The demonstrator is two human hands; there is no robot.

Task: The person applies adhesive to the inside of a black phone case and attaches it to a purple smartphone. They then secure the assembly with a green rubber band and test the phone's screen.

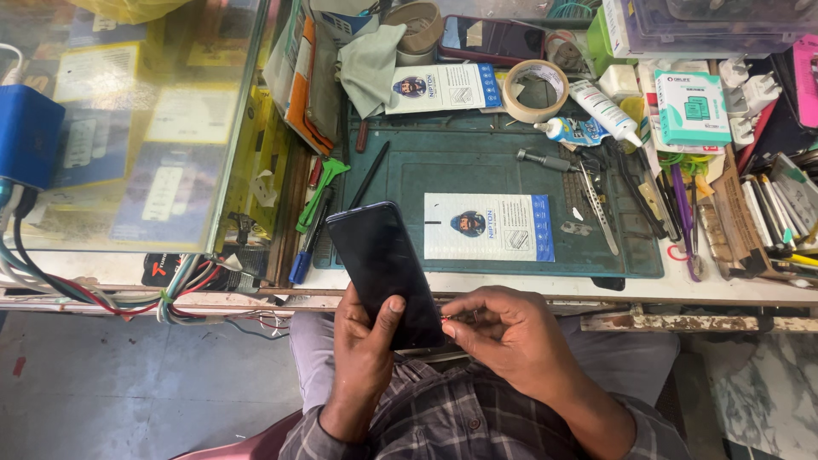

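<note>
A black smartphone with a dark screen is held upright over my lap, its top end reaching over the bench edge. My left hand grips its lower part, thumb lying across the screen. My right hand is beside the phone's lower right corner, thumb and forefinger pinched together on something tiny with a red tip that touches the phone's edge. What that small thing is, I cannot tell.
A green work mat lies on the bench with a white and blue flat packet, a second such packet, a tape roll, tubes, tweezers and tools. A glass counter stands at left, cables below it.
</note>
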